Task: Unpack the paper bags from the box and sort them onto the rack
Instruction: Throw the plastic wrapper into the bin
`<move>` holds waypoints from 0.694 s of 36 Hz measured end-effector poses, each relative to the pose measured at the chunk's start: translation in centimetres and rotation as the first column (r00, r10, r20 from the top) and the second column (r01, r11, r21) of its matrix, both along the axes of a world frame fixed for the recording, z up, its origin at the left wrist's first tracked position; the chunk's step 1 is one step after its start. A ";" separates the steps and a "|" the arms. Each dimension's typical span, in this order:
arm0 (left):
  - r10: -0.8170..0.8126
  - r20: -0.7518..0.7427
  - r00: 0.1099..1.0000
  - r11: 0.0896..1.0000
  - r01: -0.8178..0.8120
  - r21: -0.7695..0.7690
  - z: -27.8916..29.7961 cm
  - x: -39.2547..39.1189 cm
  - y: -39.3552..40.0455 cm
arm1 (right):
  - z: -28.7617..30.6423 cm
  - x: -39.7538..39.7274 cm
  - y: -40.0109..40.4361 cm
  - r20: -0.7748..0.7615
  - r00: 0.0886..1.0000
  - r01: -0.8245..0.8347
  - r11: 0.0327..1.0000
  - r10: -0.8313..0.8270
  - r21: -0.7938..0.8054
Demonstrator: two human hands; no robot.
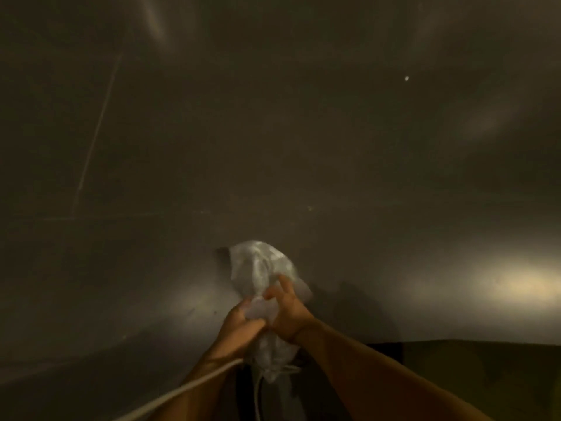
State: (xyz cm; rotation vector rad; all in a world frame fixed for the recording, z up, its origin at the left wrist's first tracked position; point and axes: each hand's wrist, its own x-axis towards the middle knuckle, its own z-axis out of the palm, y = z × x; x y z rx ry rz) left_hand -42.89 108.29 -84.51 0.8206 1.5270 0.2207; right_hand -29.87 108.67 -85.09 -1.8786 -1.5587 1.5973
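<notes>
A crumpled clear plastic wrap (pixel 258 265) is bunched up in front of me, low in the middle of the head view. My left hand (pixel 239 325) grips its lower part from the left. My right hand (pixel 287 311) grips it from the right, fingers curled into the plastic. Both hands touch each other around the bundle. No paper bags, box or rack are visible. The scene is dim and blurred.
A dark, smooth floor (pixel 303 147) fills most of the view, with glare patches at right. A white cord (pixel 194 387) runs from the lower left up toward my left wrist. A small white speck (pixel 406 78) lies on the floor far right.
</notes>
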 end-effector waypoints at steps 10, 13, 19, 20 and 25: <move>-0.342 -0.087 0.936 0.877 0.351 0.327 13.4 4.7 3.8 | 14.8 5.0 1.0 0.011 0.974 0.227 0.974 -0.227 0.017; -0.409 -0.231 0.883 0.714 0.467 0.522 18.5 6.8 4.6 | 21.7 7.6 0.1 0.029 0.956 0.289 0.953 -0.292 0.095; -0.721 -0.055 0.690 0.533 0.604 0.593 28.0 11.0 4.1 | 31.1 12.7 -4.8 0.058 0.906 0.398 0.888 -0.420 0.231; -0.704 -0.032 0.709 0.538 0.562 0.628 29.3 12.2 3.3 | 32.6 13.2 -5.9 0.080 0.877 0.436 0.856 -0.473 0.278; -0.610 -0.115 0.784 0.455 0.465 0.760 33.4 18.8 -2.3 | 36.6 16.3 -12.5 0.163 0.740 0.563 0.733 -0.653 0.381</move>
